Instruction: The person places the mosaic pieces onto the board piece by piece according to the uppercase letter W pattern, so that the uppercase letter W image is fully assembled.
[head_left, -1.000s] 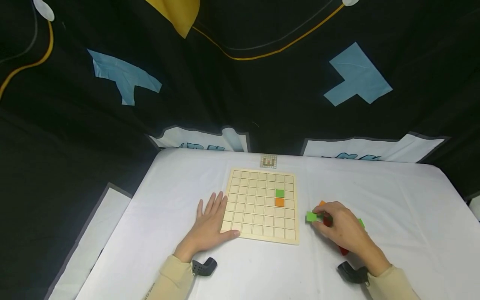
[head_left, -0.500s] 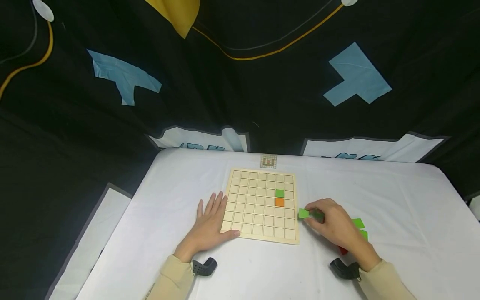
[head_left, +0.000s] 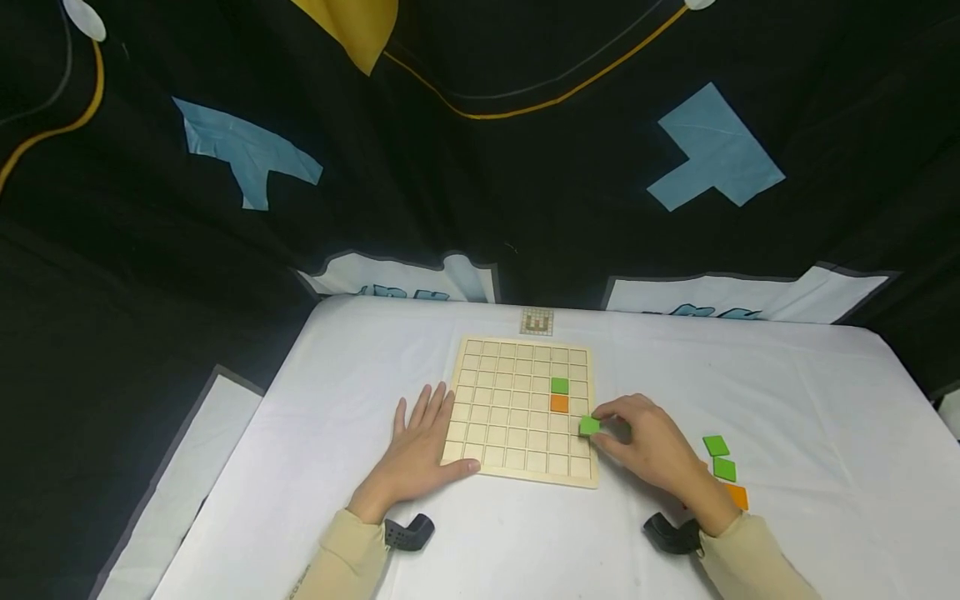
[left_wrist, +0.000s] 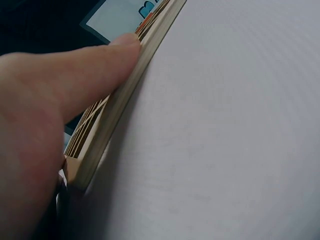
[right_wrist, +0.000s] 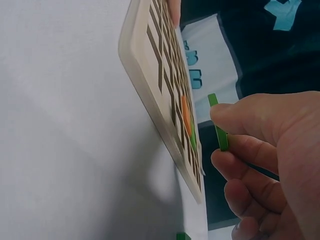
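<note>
A wooden grid board (head_left: pixel 517 479) lies on the white table. My left hand (head_left: pixel 416 458) rests spread at its lower left corner, fingers straight, the thumb (left_wrist: pixel 100 65) lying over the board's edge in the left wrist view. My right hand (head_left: pixel 648 442) pinches a green square tile (head_left: pixel 588 427) between thumb and fingers, over the board's right border. The right wrist view shows that tile (right_wrist: pixel 220 125) edge-on, raised off the board. In the grid sit a green tile (head_left: pixel 559 386) and, just below it, an orange tile (head_left: pixel 559 404).
Right of the board lie loose green tiles (head_left: pixel 716 446) and an orange tile (head_left: pixel 737 497), partly hidden by the right wrist. A small patterned card (head_left: pixel 537 322) lies behind the board. A black curtain (head_left: pixel 487 192) hangs beyond the table's far edge.
My right hand has carried the green tile left from the loose tiles to over the board's right edge, uncovering more of those tiles. My left hand has stayed put.
</note>
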